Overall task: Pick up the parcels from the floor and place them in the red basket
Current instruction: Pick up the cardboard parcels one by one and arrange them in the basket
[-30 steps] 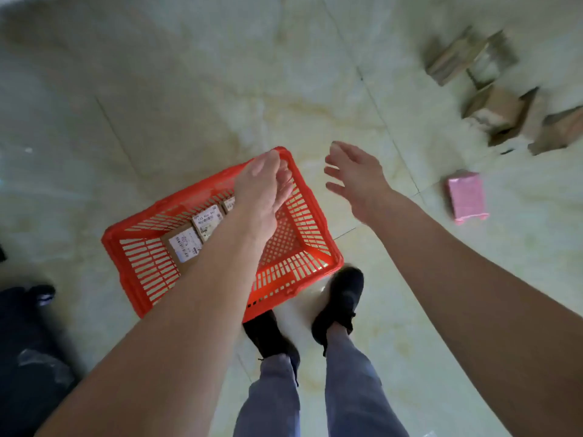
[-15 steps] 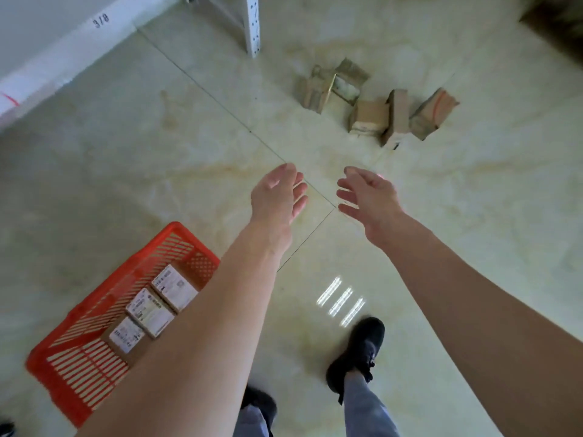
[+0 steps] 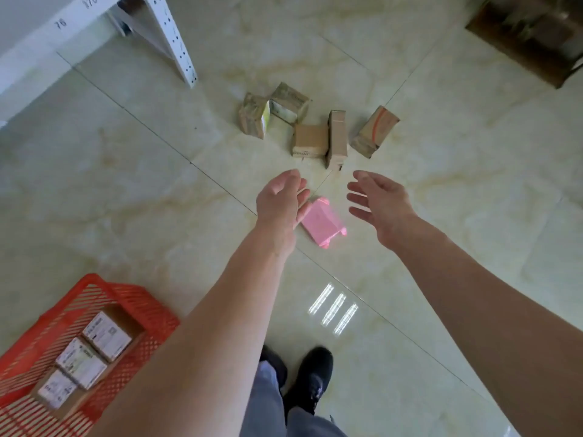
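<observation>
Two bare hands reach forward over the pale tiled floor (image 3: pixel 126 190), both empty. My left hand (image 3: pixel 279 201) has its fingers loosely curled and parted, gripping nothing; my right hand (image 3: pixel 377 201) is spread with the palm turned inward, likewise holding nothing. Between and just below them a pink parcel (image 3: pixel 323 223) lies flat on the floor, its near-left edge partly hidden by my left fingers; I cannot tell whether the fingers touch it. Beyond the hands, five brown cardboard parcels sit in a loose cluster: a taped pair (image 3: pixel 271 110) at the left, touching each other, a flat square box (image 3: pixel 310 140) beside an upright narrow box (image 3: pixel 337 138), and a tilted box with an orange stripe (image 3: pixel 375 130) at the right. The red basket (image 3: pixel 104 294) stands on the floor at lower left, well apart from the cluster, and holds three labelled parcels (image 3: pixel 82 362) in a row. A white perforated shelf post (image 3: pixel 172 42) rises at upper left. My black shoes (image 3: pixel 314 373) show at the bottom.
</observation>
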